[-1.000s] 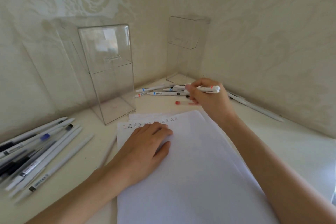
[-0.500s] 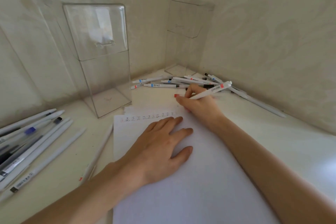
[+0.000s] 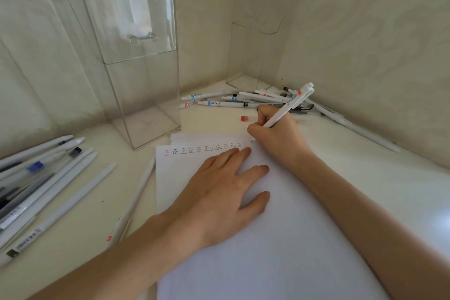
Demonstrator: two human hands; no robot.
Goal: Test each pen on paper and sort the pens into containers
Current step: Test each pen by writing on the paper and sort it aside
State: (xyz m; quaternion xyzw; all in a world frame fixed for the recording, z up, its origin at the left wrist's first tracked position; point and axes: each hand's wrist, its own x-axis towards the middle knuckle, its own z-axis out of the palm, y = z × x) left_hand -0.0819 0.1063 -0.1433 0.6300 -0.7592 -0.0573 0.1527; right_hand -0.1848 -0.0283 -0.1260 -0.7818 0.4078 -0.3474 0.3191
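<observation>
Fingers of the right hand (image 3: 275, 136) pinch a smooth white pen (image 3: 287, 107); left hand (image 3: 219, 192) lies flat on matte paper (image 3: 280, 251), clear boxy container (image 3: 136, 56) at eleven o'clock.

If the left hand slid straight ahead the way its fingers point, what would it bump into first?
Probably the right hand, which holds a pen at the top edge of the paper, just beyond the fingertips of the left hand.

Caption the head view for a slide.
Right hand holds a white pen to paper pressed flat by the left hand, a clear container behind.
</observation>
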